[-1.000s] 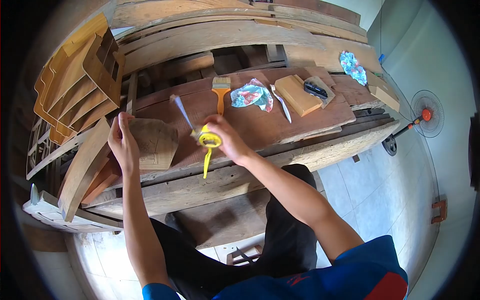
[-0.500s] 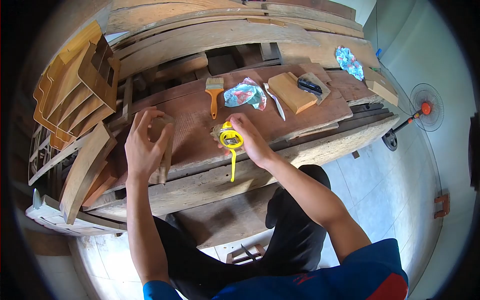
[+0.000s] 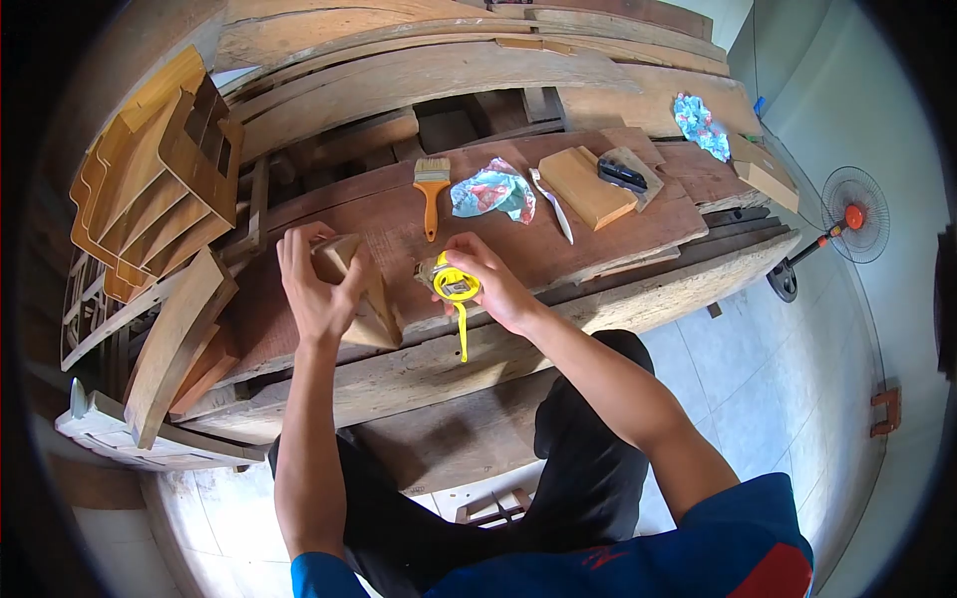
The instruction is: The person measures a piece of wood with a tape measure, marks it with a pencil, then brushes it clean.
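Observation:
My left hand (image 3: 321,289) is closed around the upper part of a wooden block (image 3: 376,316), fingers over its far side and thumb on the right. The block stands tilted on the reddish-brown board (image 3: 264,344) near its front edge. Just to the right, a yellow tape measure (image 3: 458,285) is gripped in my right hand (image 3: 490,282), its yellow wrist strap dangling below. The right fingers behind the case are partly hidden. Beyond the hands lie a paintbrush (image 3: 431,204) with an orange handle and a crumpled patterned cloth (image 3: 493,191).
Right of the cloth lie a white toothbrush-like tool (image 3: 553,207), a wood block (image 3: 588,189) and a black object (image 3: 622,174). A wooden desk organizer (image 3: 150,179) stands at the left. Planks (image 3: 419,85) are stacked behind. A fan (image 3: 847,214) stands on the right.
My left hand has moved right with the wooden block, which has turned to show a broader face and is nearer the tape measure. My right hand has barely shifted.

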The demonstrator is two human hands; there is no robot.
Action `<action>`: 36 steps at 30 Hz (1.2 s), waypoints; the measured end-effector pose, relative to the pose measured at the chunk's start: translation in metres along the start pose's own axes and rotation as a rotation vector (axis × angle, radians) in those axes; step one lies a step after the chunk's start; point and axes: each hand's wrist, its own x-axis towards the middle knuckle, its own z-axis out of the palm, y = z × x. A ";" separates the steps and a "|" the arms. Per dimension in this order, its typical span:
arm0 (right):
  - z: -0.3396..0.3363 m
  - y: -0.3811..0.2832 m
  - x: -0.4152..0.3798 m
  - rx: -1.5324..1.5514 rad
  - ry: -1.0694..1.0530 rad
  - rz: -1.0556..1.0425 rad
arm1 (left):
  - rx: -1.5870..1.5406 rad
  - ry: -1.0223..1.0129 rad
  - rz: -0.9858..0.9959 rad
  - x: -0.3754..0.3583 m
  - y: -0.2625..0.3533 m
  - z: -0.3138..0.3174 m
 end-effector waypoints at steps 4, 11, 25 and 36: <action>0.001 0.001 0.004 0.101 -0.025 -0.086 | -0.115 -0.057 0.195 -0.003 0.009 0.011; -0.011 -0.021 0.001 -0.037 -0.064 -0.230 | -0.082 -0.300 0.294 -0.008 0.029 0.010; 0.009 -0.030 -0.010 -0.378 -0.134 -0.297 | -0.185 -0.378 0.257 -0.022 0.023 -0.014; 0.010 -0.004 0.000 -0.505 -0.121 -0.044 | -0.197 -0.393 0.241 -0.025 0.020 -0.031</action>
